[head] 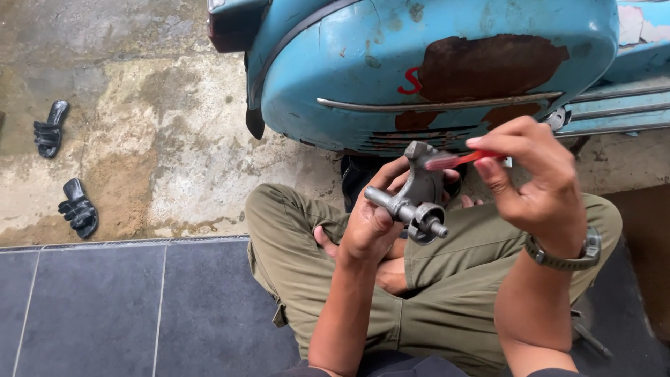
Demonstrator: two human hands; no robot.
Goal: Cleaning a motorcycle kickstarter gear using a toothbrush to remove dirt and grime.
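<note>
The head camera looks down on a stained concrete floor that meets a strip of dark grey tiles nearer the person. A pale blue scooter with rust patches and peeling paint stands on the concrete just ahead. Two black sandals lie well apart from it at the left, one above the other.

The person sits cross-legged in olive trousers, and both forearms reach forward over the lap. The left hand is wrapped around a grey metal part, a curved arm with a short shaft and a round collar, held up in front of the scooter's side panel. The right hand, with a watch on its wrist, pinches the red handle of a small brush between thumb and fingers. The brush's head touches the upper end of the metal part. A bare foot shows under the left wrist.
</note>
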